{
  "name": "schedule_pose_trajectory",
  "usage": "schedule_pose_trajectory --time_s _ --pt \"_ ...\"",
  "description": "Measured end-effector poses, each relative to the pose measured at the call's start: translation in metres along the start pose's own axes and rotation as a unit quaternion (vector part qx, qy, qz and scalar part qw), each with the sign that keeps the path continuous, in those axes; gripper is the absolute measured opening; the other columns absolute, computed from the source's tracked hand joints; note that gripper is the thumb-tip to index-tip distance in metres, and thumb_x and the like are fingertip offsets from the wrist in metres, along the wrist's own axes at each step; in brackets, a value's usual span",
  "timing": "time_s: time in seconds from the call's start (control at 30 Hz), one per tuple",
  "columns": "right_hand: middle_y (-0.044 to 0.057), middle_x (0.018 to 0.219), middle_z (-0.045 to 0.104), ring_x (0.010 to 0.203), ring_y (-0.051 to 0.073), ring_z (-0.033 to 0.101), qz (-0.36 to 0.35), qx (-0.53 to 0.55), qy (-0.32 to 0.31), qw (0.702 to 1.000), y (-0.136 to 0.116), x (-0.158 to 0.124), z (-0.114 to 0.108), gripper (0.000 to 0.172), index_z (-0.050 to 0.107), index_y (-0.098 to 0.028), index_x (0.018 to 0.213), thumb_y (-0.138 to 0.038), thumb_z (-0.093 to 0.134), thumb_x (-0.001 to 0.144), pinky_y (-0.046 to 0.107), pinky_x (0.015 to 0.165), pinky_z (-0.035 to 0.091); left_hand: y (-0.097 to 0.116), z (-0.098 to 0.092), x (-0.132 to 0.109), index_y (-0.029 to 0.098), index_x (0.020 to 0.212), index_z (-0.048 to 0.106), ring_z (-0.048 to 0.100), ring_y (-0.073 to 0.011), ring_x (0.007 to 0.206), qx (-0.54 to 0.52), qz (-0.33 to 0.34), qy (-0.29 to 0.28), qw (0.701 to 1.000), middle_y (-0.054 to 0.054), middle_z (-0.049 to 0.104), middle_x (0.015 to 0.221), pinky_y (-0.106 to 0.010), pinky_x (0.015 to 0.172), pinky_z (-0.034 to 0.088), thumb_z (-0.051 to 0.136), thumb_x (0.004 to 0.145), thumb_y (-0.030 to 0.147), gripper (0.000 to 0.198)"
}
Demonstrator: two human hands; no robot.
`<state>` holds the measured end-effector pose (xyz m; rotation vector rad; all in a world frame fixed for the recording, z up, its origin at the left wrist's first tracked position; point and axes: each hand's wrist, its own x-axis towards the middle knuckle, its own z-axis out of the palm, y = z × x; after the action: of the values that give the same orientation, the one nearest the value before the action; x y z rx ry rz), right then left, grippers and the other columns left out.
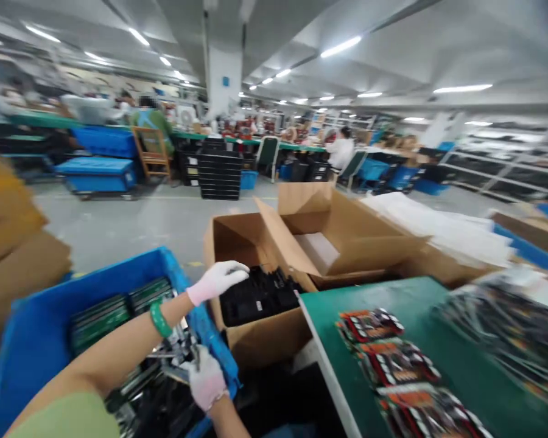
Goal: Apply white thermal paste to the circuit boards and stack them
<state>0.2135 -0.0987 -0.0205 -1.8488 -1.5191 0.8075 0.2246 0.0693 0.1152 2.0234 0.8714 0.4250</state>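
Note:
My left hand (218, 281), in a white and pink glove, reaches over the near side of a cardboard box (256, 334). Its fingers are stretched out above black plastic parts (262, 298) heaped inside, and nothing shows in them. Lower down, my right hand (205, 377), gloved the same way, is closed on a flat metal piece (177, 371) at the side of a blue bin (164, 261). Green circuit boards (101, 322) stand in rows in that bin, with loose metal and black parts nearer to me. Motion blur hides the exact shape of the metal piece.
A green table (329, 328) at right bears stacked red-and-black packaged items (402, 365) and bundled cables (506, 340). An open carton (369, 237) stands behind. Cardboard (18, 255) rises at left. Across the floor are black crates (219, 173), a blue cart (95, 173) and seated people.

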Motion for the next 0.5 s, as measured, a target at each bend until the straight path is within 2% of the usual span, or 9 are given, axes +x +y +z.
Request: schedule_pose_trajectory --time_s 0.1,0.17,0.2,0.27,0.33,0.4,0.5 --pt "0.01 0.115 0.073 0.11 0.023 0.069 -0.01 0.013 -0.063 0.998 0.012 0.003 0.018 0.046 0.061 -0.016 0.129 -0.005 0.045 0.087 0.031 0.095 0.053 -0.074 -0.097 -0.069 0.017 0.122 0.064 0.061 -0.0296 0.115 0.082 -0.143 0.121 0.979 -0.01 0.07 0.115 -0.038 0.1 0.048 0.05 0.084 0.066 0.063" --pt "0.013 0.116 0.073 0.112 0.025 0.068 -0.009 0.006 -0.085 0.996 0.019 -0.002 0.024 0.048 0.06 -0.012 0.131 -0.006 0.044 0.086 0.033 0.097 0.052 -0.121 -0.14 -0.119 0.016 0.123 0.062 0.062 -0.0288 0.112 0.13 -0.236 0.168 0.948 -0.011 0.069 0.114 -0.041 0.101 0.048 0.054 0.085 0.063 0.06" --pt "0.013 0.116 0.073 0.111 0.025 0.068 -0.006 0.001 -0.088 0.996 0.021 -0.005 0.026 0.049 0.06 -0.012 0.131 -0.006 0.044 0.085 0.034 0.097 0.053 -0.144 -0.153 -0.142 0.016 0.124 0.06 0.062 -0.028 0.111 0.152 -0.279 0.187 0.93 -0.012 0.068 0.115 -0.045 0.101 0.047 0.054 0.088 0.06 0.057" --pt "0.012 0.114 0.074 0.108 0.026 0.07 0.001 -0.008 -0.088 0.996 0.025 -0.008 0.029 0.051 0.061 -0.014 0.131 -0.006 0.045 0.083 0.034 0.096 0.054 -0.186 -0.164 -0.182 0.015 0.123 0.058 0.063 -0.0268 0.108 0.189 -0.36 0.208 0.89 -0.012 0.066 0.116 -0.05 0.1 0.046 0.055 0.091 0.054 0.051" --pt "0.011 0.114 0.074 0.105 0.025 0.071 0.006 -0.015 -0.089 0.996 0.027 -0.008 0.032 0.052 0.062 -0.016 0.131 -0.005 0.046 0.082 0.033 0.093 0.056 -0.222 -0.159 -0.207 0.014 0.124 0.057 0.062 -0.0289 0.109 0.22 -0.422 0.217 0.852 -0.014 0.064 0.119 -0.05 0.097 0.048 0.056 0.091 0.048 0.048" --pt "0.01 0.116 0.073 0.105 0.024 0.071 0.009 -0.021 -0.092 0.996 0.028 -0.007 0.035 0.053 0.062 -0.017 0.131 -0.005 0.046 0.082 0.03 0.092 0.056 -0.253 -0.149 -0.215 0.011 0.131 0.053 0.058 -0.0349 0.116 0.252 -0.452 0.223 0.826 -0.021 0.056 0.132 -0.052 0.096 0.047 0.057 0.088 0.04 0.052" --pt "0.01 0.117 0.073 0.108 0.023 0.07 0.013 -0.026 -0.09 0.995 0.03 -0.007 0.04 0.051 0.063 -0.019 0.129 -0.004 0.047 0.083 0.029 0.094 0.055 -0.288 -0.14 -0.201 0.009 0.136 0.049 0.043 -0.0424 0.132 0.299 -0.436 0.217 0.82 -0.026 0.04 0.148 -0.054 0.101 0.042 0.057 0.076 0.029 0.063"
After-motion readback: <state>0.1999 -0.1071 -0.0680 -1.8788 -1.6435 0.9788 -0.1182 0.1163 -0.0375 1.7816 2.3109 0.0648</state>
